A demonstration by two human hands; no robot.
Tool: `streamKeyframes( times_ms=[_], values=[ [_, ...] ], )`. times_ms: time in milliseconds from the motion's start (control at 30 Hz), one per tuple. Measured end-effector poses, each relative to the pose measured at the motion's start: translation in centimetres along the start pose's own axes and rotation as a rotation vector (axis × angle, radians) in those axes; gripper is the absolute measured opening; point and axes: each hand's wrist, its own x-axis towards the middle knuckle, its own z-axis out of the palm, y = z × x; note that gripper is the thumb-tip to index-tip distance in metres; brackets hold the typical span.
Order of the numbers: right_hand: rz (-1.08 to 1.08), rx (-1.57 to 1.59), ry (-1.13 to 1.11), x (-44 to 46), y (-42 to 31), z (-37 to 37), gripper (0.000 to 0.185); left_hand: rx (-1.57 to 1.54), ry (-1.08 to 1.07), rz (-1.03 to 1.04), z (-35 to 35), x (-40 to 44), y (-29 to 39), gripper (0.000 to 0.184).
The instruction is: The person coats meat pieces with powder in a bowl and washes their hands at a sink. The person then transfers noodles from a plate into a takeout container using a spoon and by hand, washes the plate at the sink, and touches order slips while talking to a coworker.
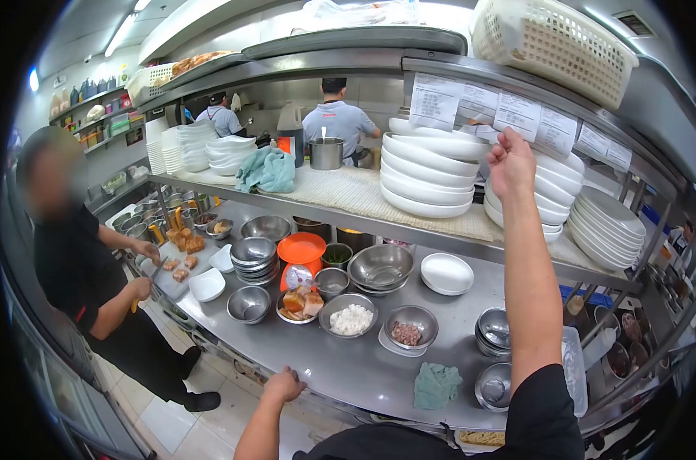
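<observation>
My right hand is raised to the shelf, its fingers closed at the lower edge of a printed order ticket. More tickets hang along the same rail. Just behind that hand stand stacks of white bowls. My left hand rests low at the counter's front edge, fingers curled, with nothing visible in them. Beyond it on the steel counter sit a metal bowl of white crumbly food, a bowl of diced pinkish meat and a bowl of meat chunks.
A person in black stands at the left, cutting meat on a board. An orange scale, nested metal bowls, a green cloth and white plates occupy the counter. A plastic basket sits overhead.
</observation>
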Motion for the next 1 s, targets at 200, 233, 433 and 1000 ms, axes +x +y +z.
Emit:
streamKeyframes(
  times_ms=[200, 233, 433, 1000],
  values=[
    [-0.054, -0.015, -0.012, -0.6, 0.0, 0.2, 0.018, -0.015, 0.038, 0.016, 0.5, 0.1, -0.3, 0.050],
    [-0.064, -0.017, -0.011, -0.7, 0.0, 0.3, 0.019, -0.011, 0.005, 0.019, 0.3, 0.0, -0.3, 0.053],
    [-0.119, -0.041, 0.015, -1.4, -0.2, 0.9, 0.021, -0.001, -0.056, 0.034, -0.4, -0.2, -0.2, 0.060],
    [-0.126, -0.086, 0.071, -1.7, -0.5, 1.5, 0.021, -0.016, -0.049, 0.017, -0.3, 0.0, -0.4, 0.052]
  ],
)
